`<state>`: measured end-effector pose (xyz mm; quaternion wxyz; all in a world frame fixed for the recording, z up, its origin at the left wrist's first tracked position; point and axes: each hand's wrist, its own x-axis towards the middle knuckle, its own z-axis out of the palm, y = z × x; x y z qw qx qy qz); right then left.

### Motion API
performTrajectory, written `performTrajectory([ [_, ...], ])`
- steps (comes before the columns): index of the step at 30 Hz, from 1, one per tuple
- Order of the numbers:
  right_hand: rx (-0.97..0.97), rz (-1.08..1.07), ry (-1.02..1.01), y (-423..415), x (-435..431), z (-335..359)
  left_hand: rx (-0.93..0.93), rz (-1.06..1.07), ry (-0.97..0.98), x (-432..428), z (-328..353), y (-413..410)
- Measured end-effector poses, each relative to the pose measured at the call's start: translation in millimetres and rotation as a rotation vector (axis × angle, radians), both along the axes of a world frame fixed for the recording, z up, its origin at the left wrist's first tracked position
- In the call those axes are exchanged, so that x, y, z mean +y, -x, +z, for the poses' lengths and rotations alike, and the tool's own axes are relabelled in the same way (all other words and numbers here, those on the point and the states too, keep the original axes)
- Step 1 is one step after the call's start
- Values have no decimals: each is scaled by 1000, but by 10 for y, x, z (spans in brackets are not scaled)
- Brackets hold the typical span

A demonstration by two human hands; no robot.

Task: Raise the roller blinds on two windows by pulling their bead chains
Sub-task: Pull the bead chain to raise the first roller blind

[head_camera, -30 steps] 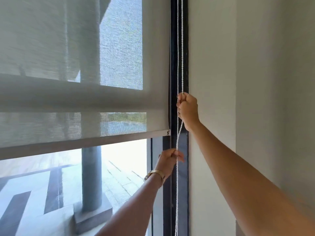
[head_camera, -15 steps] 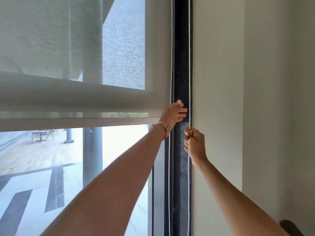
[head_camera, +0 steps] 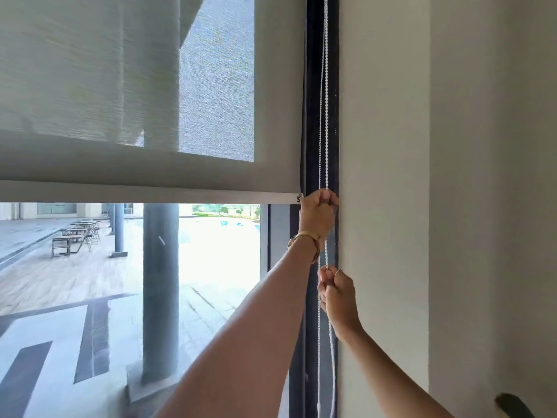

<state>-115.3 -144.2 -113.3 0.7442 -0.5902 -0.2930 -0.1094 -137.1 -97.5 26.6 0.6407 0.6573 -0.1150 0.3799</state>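
A grey mesh roller blind (head_camera: pixel 126 86) covers the upper half of the window, its bottom bar (head_camera: pixel 150 194) level with my left hand. A white bead chain (head_camera: pixel 323 116) hangs in two strands along the dark window frame (head_camera: pixel 313 86). My left hand (head_camera: pixel 317 215), with a gold bracelet on the wrist, is closed around the chain beside the bar's right end. My right hand (head_camera: pixel 337 292) is closed on the chain lower down, close to the wall.
A pale wall (head_camera: pixel 422 176) runs right of the frame, with a corner further right. Through the glass I see a grey pillar (head_camera: pixel 159 282), a tiled terrace and outdoor tables (head_camera: pixel 75 236). A dark object (head_camera: pixel 512 405) pokes in at the bottom right.
The blind's bottom bar has risen, uncovering more glass. My left hand went from below up to a high grip on the chain, while my right hand came down with the chain.
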Motion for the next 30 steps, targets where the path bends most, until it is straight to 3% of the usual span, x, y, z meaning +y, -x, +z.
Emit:
performTrajectory([
  [8, 88, 183, 40, -232, -156, 364, -71, 129, -83, 213, -115, -56],
  [19, -80, 307, -105, -42, -137, 2122, 22, 112, -122, 167, -548, -127],
  [24, 33, 231, -57, 70, -30, 2269, 15, 118, -135, 183, -532, -80],
  [30, -24, 94, -104, 66, 67, 2213, 40, 85, -160, 224, -516, -41],
])
